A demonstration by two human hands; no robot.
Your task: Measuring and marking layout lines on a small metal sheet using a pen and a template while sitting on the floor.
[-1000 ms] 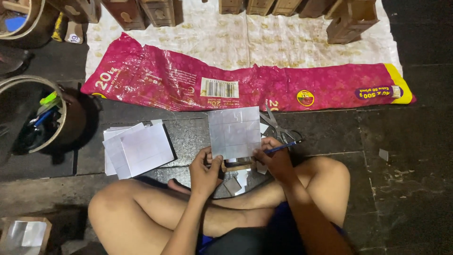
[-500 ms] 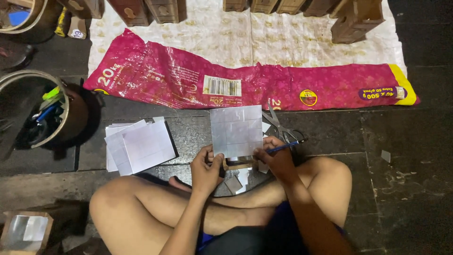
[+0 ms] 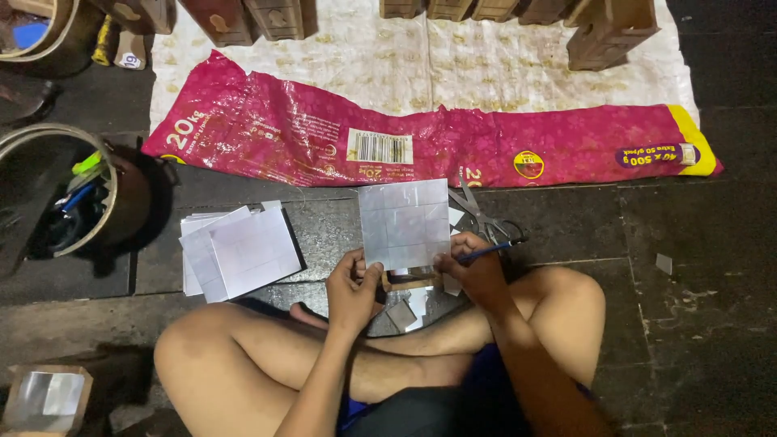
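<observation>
A person sits cross-legged on a dark stone floor [image 3: 712, 267]. The left hand [image 3: 354, 285] pinches the near left edge of a pale sheet [image 3: 404, 222] that rests on a small wooden block [image 3: 409, 282]. The right hand [image 3: 477, 271] grips a blue pen [image 3: 488, 252] at the sheet's near right corner. Scissors [image 3: 484, 220] lie just right of the sheet. A stack of similar sheets [image 3: 239, 251] lies to the left, near a round bucket [image 3: 89, 174]. Beyond, a pink sack [image 3: 283, 133] lies flat.

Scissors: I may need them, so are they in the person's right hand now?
No, the scissors lie on the floor; the right hand holds a blue pen.
</observation>
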